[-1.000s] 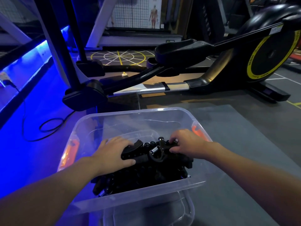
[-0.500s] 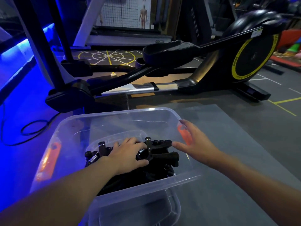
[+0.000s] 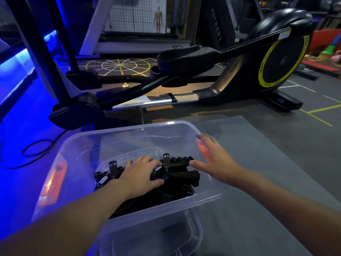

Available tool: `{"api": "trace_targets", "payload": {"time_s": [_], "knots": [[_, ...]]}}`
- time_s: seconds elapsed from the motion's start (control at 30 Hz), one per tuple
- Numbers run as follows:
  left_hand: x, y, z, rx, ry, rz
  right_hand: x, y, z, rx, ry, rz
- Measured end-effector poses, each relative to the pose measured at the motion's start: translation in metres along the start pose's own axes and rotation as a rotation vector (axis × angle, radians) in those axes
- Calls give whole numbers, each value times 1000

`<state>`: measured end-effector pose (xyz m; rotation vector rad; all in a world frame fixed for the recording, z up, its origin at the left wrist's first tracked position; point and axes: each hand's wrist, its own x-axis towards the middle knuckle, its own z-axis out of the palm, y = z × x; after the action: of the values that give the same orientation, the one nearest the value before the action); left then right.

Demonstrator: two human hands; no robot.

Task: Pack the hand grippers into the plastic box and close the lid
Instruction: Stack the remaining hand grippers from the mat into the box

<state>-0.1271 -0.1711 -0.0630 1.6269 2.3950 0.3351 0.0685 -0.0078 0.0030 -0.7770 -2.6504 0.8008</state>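
Black hand grippers (image 3: 181,163) pile up under the flat left hand (image 3: 138,174) (right hand (image 3: 215,156) loose, empty); the plastic box (image 3: 129,129) may not close.

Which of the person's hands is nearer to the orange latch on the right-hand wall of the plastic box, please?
Right. The right hand is spread open just beside the orange latch on the plastic box; the left hand rests on the hand grippers piled mid-box, farther away.

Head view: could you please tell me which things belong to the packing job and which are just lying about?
Job: hand grippers, plastic box, left hand resting on the grippers, right hand at the box's right wall.
Lying about: elliptical trainer, black cable, grey mat, wall poster.
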Motion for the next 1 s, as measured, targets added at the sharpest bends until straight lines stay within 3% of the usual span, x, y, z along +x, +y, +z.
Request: {"api": "trace_targets", "payload": {"time_s": [0.3, 0.57, 1.0], "knots": [[-42, -19, -48, -122, 262, -92, -11, -1, 2, 22, 25, 42], [-108, -56, -88, 104, 527, -396, -13, -5, 5, 56, 79, 125], [-130, -67, -82, -103, 396, -480, -18, -8, 6, 109, 122, 177]]}}
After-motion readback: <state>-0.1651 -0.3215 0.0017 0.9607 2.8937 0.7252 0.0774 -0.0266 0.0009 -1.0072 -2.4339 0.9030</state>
